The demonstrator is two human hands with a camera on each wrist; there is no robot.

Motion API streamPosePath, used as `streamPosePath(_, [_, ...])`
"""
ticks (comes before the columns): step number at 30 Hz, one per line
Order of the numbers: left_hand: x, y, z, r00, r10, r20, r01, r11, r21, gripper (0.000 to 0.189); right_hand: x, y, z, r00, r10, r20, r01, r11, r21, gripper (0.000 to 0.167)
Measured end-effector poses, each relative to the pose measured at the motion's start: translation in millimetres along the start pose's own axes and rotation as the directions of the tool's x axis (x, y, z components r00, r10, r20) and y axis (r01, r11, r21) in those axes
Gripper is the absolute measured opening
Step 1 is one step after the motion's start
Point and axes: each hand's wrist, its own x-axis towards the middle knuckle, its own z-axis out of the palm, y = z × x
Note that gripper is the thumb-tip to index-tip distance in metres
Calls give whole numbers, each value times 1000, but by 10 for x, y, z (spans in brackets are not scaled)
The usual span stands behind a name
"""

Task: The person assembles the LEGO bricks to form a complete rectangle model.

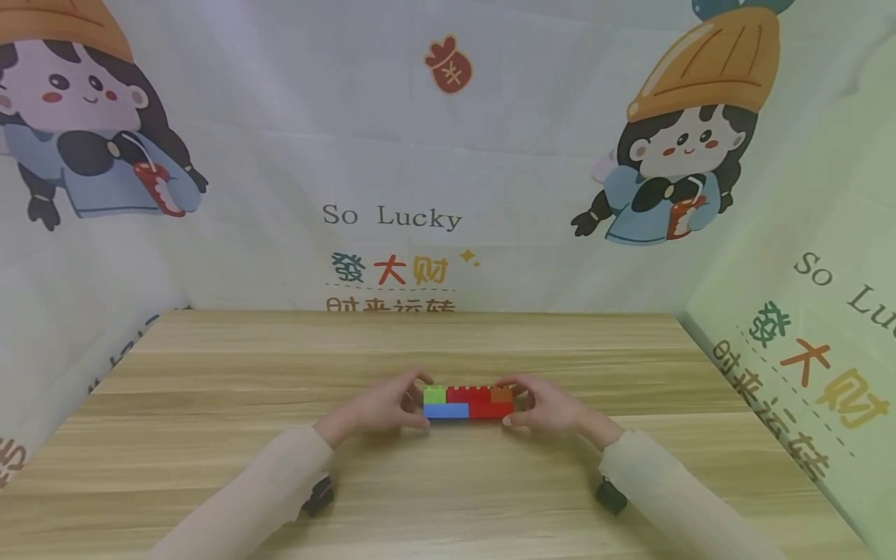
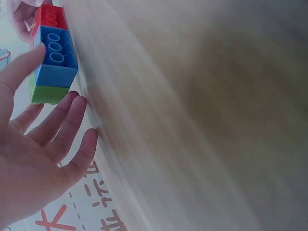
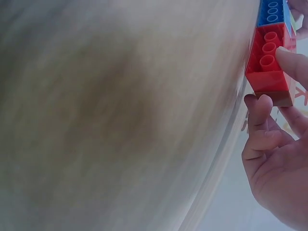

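Note:
A two-layer bar of toy building bricks (image 1: 469, 411) is held between both hands, lifted off the table. Its lower layer is a blue brick (image 2: 57, 76) on the left and a red brick (image 3: 268, 81) on the right. Above these sit a green brick (image 1: 435, 395), a red brick (image 1: 467, 395) and an orange-brown brick (image 1: 501, 397). My left hand (image 1: 381, 404) pinches the blue-green end, thumb near the blue brick's underside. At the red-orange end, my right hand (image 1: 549, 404) grips with thumb and fingers. Both wrist views show the bar's hollow underside.
The wood-grain table (image 1: 448, 490) lies under both hands. A printed cloth (image 1: 532, 171) with cartoon figures and lettering hangs behind it and along the sides. A dark device sits at the left wrist (image 1: 319, 496) and another at the right wrist (image 1: 611, 496).

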Motion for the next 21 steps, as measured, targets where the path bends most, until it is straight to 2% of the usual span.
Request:
streamPosePath(7, [1,24,-6,999,42,-14,-43,999,-5,45,15,28,-19,999,37,4,-37,999,-6,53])
streamPosePath(17, [50,-26,-68,999,36,-15,-36,999,3,41,101,82,-64,994,99,54,-103,992,80,52])
streamPosePath(21, [73,-45,-87,999,38,-10,-38,999,2,42,128,97,-84,992,107,68,-112,990,80,52])
